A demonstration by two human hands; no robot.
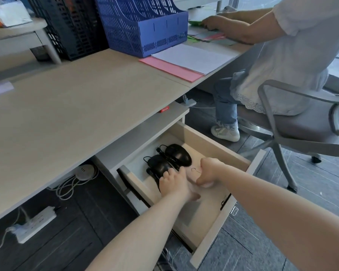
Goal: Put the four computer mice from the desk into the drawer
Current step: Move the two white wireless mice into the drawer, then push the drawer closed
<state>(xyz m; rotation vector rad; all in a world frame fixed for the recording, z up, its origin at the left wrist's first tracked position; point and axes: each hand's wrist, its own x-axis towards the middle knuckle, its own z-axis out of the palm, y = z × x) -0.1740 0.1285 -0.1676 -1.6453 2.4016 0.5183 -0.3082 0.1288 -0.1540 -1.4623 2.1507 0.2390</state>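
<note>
The drawer (213, 146) under the desk (67, 114) is pulled out. Two black wired mice lie side by side at its back: the far black mouse (179, 154) and the near black mouse (159, 166), their cords bunched between them. My left hand (173, 185) reaches into the drawer palm down, its fingers curled over the near black mouse's front end; a dark shape shows under the hand. My right hand (209, 171) is closed over a pale pinkish mouse (193, 176) on the drawer floor, right beside my left hand. No mouse is visible on the desk.
A blue file rack (145, 24) and a black crate (70, 26) stand at the back of the desk, with pink and white papers (184, 61) to the right. Another person sits in a grey office chair (294, 122) close to the drawer's right. Power strips (33, 223) and cables lie on the floor.
</note>
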